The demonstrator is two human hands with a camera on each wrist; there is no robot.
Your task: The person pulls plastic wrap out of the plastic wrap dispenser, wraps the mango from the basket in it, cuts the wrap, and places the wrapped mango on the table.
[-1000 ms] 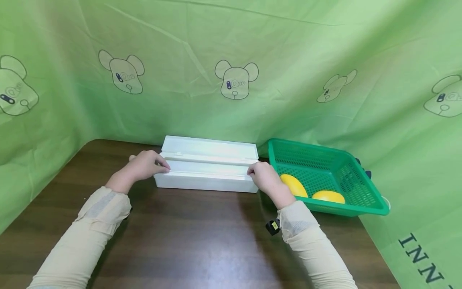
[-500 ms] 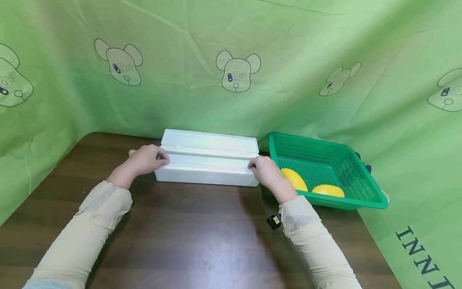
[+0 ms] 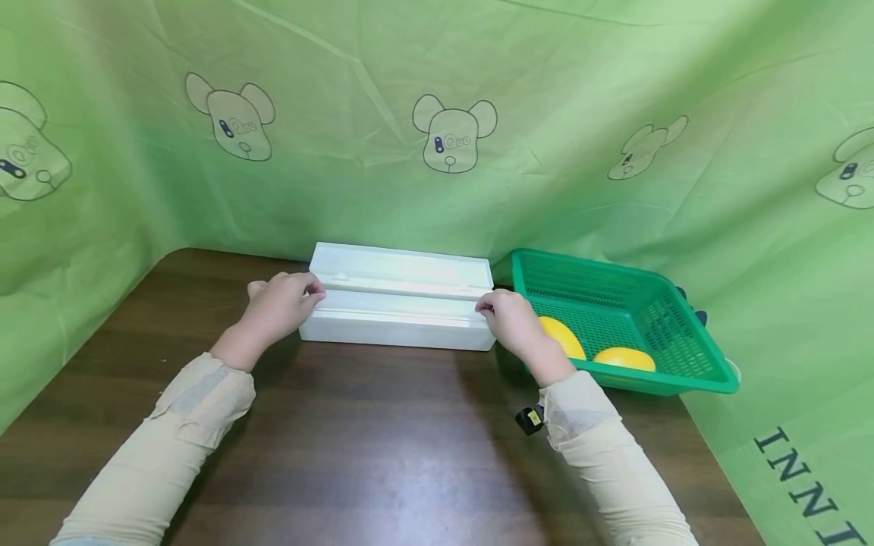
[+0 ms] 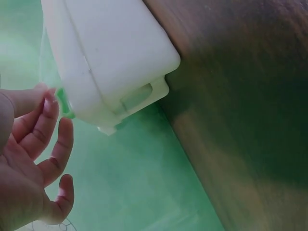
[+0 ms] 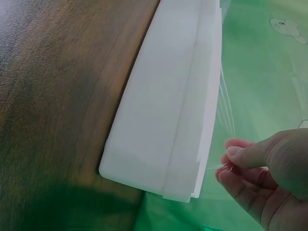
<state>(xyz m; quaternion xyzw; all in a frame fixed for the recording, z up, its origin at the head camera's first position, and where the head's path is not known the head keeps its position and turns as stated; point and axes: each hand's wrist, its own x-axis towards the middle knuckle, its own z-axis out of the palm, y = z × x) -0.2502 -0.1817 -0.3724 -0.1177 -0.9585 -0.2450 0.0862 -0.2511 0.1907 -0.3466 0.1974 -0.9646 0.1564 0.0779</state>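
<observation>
A long white cling film dispenser (image 3: 396,334) lies on the table, its lid (image 3: 403,267) tipped back. At its left end, my left hand (image 3: 281,305) pinches the edge of the film between thumb and fingertips; the left wrist view has them beside a small green part (image 4: 63,103). My right hand (image 3: 517,322) pinches the film at the other end. Clear cling film (image 5: 226,103) stretches to the right fingertips in the right wrist view. The roll inside the box cannot be made out.
A green plastic basket (image 3: 624,383) stands right of the dispenser, holding two yellow oval objects (image 3: 624,358). Behind the brown wooden table (image 3: 382,440) hangs a green curtain (image 3: 341,189) with printed bear heads.
My left hand has risen slightly and shifted back over the dispenser's end. The right hand has lifted a little. Both keep their pinch, and the head view has tilted.
</observation>
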